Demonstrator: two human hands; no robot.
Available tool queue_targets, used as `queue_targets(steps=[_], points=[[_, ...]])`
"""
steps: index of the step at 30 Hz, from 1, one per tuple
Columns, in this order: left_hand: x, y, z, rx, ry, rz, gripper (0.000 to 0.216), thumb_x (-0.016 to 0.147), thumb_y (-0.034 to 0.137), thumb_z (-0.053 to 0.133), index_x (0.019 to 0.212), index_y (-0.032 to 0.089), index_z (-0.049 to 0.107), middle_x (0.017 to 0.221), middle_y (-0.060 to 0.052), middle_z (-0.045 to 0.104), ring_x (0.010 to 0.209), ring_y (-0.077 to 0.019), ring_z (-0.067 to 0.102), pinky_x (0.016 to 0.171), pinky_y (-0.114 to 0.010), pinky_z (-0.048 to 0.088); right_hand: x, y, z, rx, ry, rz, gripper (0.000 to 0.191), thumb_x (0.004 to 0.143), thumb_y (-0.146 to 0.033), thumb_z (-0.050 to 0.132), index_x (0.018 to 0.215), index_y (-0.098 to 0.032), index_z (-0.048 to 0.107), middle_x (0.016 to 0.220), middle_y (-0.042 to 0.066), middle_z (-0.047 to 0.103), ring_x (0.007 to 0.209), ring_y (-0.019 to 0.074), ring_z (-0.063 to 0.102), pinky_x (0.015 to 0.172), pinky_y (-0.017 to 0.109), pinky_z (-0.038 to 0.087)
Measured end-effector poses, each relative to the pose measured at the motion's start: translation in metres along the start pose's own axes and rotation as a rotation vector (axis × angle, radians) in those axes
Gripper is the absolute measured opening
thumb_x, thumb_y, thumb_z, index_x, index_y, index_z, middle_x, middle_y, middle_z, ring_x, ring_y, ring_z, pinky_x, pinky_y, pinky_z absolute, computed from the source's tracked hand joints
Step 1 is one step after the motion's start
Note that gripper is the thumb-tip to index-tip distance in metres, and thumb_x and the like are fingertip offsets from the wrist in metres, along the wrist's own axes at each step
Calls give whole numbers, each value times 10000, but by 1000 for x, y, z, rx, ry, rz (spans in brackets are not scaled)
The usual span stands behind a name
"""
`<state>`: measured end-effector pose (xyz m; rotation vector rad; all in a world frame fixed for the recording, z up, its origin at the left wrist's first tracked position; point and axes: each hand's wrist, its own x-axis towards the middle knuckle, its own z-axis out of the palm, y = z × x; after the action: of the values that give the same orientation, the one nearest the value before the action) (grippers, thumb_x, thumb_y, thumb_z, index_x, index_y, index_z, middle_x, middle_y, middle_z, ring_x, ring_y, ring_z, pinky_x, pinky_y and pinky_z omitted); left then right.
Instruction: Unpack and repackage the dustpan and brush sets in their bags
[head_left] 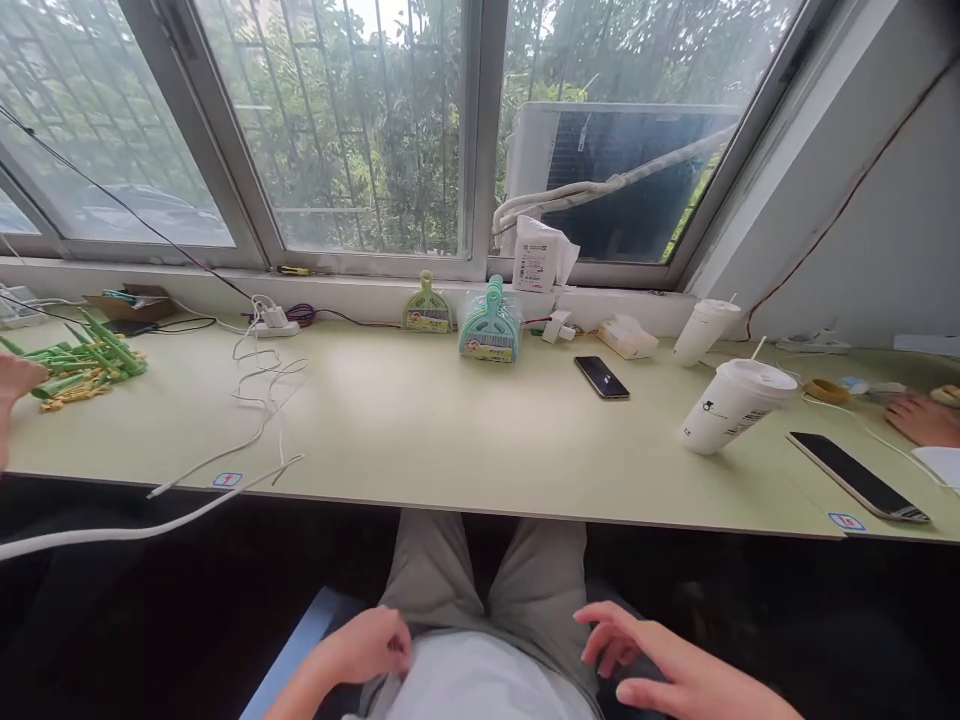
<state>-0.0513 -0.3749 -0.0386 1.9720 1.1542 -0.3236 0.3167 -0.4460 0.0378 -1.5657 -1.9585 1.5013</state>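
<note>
My left hand (367, 645) hangs over my lap by the hem of my white shirt (487, 685). Its fingers are curled in loosely, and nothing shows in them. To the right of the shirt, my right hand (637, 655) is held in the air with thumb and fingers apart, holding nothing. Both hands are below the table's front edge. Beyond them on the pale green tabletop (420, 430) stand a teal dustpan-and-brush set (490, 330), partly in clear wrap, and a yellow-green one (427, 308) behind it to the left.
A phone (601, 378), a tissue pack (628, 338), two white cups (735, 405) and a larger phone (855, 475) lie to the right. White cables (262, 400) and green-yellow pieces (94, 365) are on the left. Other people's hands (922, 418) (16, 380) show at both sides.
</note>
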Motion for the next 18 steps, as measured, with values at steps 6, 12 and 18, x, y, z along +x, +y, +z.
queue_targets(steps=[6, 12, 18], points=[[75, 92, -118, -275, -526, 740, 410, 908, 413, 484, 1180, 155, 653, 1189, -95, 645, 1096, -216, 598, 914, -308, 444, -12, -24, -72, 166, 226, -226, 448, 868, -530, 522, 1234, -273, 541, 1072, 109, 647, 1028, 246, 604, 985, 433, 430], [186, 90, -220, -560, 384, 681, 194, 846, 336, 535, 738, 174, 539, 693, -17, 593, 693, -140, 572, 735, -280, 445, 104, -9, -123, 357, 186, -343, 477, 876, -463, 552, 1297, -268, 438, 1187, 116, 596, 978, 215, 617, 949, 421, 449], [244, 12, -265, -533, 1307, 106, 187, 848, 246, 390, 665, 219, 367, 554, 30, 468, 533, -128, 483, 575, -247, 377, 310, -4, -156, 260, 691, -174, 621, 804, -271, 580, 1374, -217, 340, 1486, 138, 326, 1329, 251, 397, 1047, 403, 388]])
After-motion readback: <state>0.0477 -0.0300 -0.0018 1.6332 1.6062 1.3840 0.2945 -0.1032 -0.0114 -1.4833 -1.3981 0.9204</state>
